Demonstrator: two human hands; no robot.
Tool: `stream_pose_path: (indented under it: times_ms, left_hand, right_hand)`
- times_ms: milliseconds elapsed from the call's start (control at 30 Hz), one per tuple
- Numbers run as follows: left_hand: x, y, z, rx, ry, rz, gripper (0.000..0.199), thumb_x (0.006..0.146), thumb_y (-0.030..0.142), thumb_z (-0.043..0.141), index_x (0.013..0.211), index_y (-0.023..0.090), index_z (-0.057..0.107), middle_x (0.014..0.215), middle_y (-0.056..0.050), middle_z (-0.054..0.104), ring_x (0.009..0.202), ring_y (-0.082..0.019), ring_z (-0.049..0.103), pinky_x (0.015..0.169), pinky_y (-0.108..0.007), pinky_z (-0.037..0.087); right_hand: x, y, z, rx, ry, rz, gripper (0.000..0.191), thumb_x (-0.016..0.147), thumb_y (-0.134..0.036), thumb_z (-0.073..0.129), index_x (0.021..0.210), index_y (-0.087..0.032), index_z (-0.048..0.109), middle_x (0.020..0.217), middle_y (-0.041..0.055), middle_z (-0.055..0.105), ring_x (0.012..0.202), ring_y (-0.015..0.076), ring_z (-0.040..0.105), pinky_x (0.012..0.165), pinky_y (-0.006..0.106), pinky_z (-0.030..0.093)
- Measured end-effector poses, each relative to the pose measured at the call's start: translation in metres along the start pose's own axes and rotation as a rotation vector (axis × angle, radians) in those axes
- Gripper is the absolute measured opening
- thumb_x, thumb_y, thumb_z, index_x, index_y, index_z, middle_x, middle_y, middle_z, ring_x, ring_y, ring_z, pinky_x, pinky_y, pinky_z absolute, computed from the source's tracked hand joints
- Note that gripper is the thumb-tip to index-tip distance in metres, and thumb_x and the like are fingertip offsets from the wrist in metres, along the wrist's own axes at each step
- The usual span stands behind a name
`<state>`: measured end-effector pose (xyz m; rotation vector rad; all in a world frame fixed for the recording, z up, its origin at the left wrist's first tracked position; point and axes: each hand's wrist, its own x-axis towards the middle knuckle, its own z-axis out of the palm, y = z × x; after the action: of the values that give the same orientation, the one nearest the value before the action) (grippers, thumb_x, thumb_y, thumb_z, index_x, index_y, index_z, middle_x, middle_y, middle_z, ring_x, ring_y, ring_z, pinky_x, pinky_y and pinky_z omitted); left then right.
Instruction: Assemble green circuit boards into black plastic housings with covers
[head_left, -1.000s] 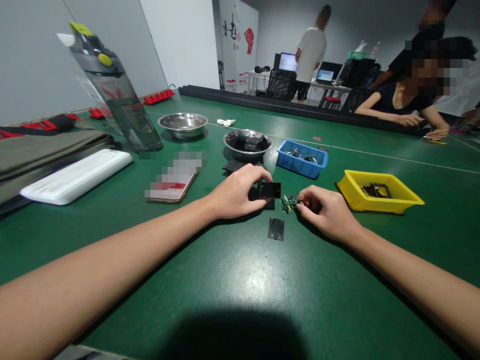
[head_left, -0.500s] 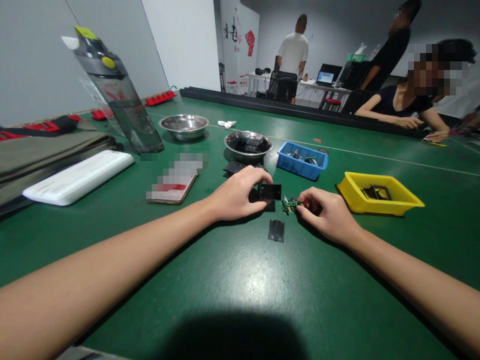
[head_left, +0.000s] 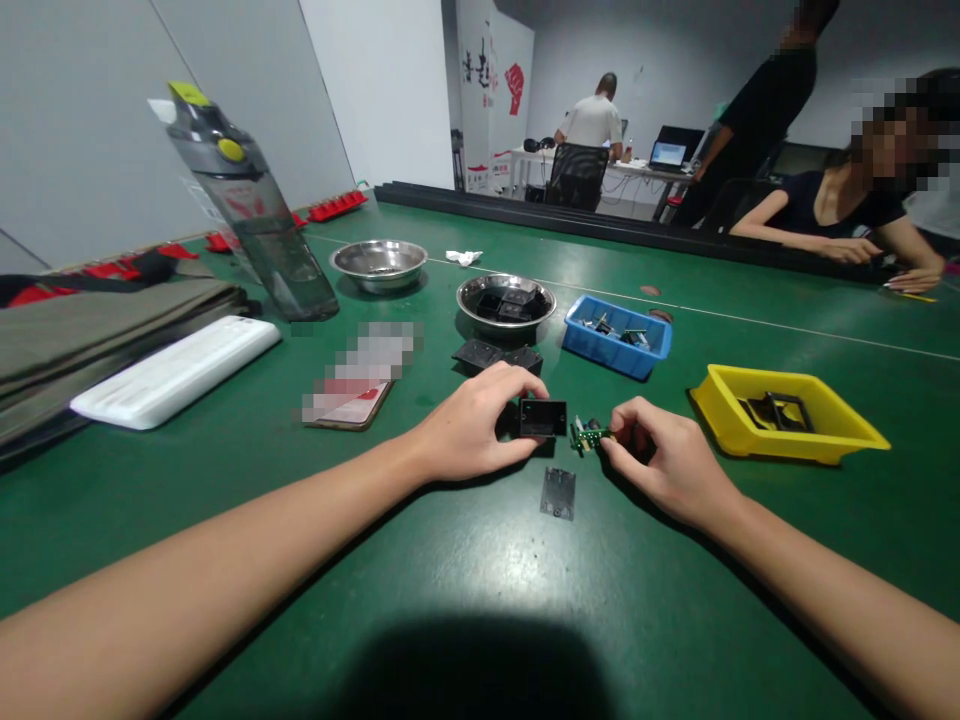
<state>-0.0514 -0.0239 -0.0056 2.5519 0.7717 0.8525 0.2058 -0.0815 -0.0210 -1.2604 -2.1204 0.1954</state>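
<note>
My left hand is closed around a small black plastic case, its hollow side turned towards me. Between the thumb and fingers of my right hand is a green circuit board with small parts on it, just right of the case and apart from it. A flat black cover plate lies on the green table below the case. Behind my left hand lie more black plastic pieces, partly hidden by it.
Black cases fill a metal bowl; another metal bowl stands left of it. A blue bin holds small parts, a yellow bin black frames. At left are a phone, white power bank and bottle. A person sits across.
The view has shifted slightly, so things sit lower. Both hands keep their hold on the case and the circuit board. In the background, one person has gone from standing to leaning at a desk.
</note>
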Motion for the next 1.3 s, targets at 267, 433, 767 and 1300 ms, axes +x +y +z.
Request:
stream_pose_path:
  times_ms: [267,433,767,1300]
  left_hand:
    - [-0.002,0.001,0.005,-0.029,-0.004,-0.024,0.032,0.078,0.019,0.068,0.109,0.02,0.059,0.107,-0.005,0.068,0.1,-0.021,0.063,0.091,-0.036,0.053]
    - [0.0,0.001,0.004,-0.004,0.047,0.001,0.028,0.08,0.023,0.068,0.107,0.019,0.06,0.105,-0.005,0.069,0.097,-0.021,0.063,0.088,-0.036,0.052]
    - [0.004,0.003,0.003,-0.002,0.024,0.116,0.027,0.082,0.027,0.068,0.106,0.018,0.061,0.105,-0.006,0.071,0.097,-0.021,0.066,0.088,-0.037,0.054]
    - [0.009,-0.002,0.006,0.023,-0.011,0.157,0.026,0.082,0.025,0.069,0.105,0.016,0.061,0.102,-0.007,0.07,0.094,-0.021,0.065,0.083,-0.035,0.054]
  right_hand:
    - [-0.001,0.0,0.001,-0.044,0.013,-0.038,0.007,0.085,-0.019,0.059,0.081,-0.022,0.054,0.068,-0.0004,0.06,0.059,0.0143,0.055,0.057,0.025,0.042]
    - [-0.002,-0.002,0.001,-0.084,0.055,-0.001,0.007,0.086,-0.022,0.06,0.08,-0.021,0.058,0.069,0.0011,0.064,0.058,0.0148,0.057,0.057,0.025,0.042]
    - [-0.003,-0.014,0.005,-0.05,0.139,0.148,0.014,0.083,-0.026,0.063,0.07,-0.02,0.062,0.062,0.0003,0.067,0.053,0.0136,0.056,0.054,0.025,0.04]
    - [-0.004,-0.006,-0.002,0.017,0.105,0.184,0.016,0.082,-0.027,0.066,0.07,-0.018,0.062,0.06,-0.0014,0.063,0.053,0.0119,0.054,0.054,0.024,0.039]
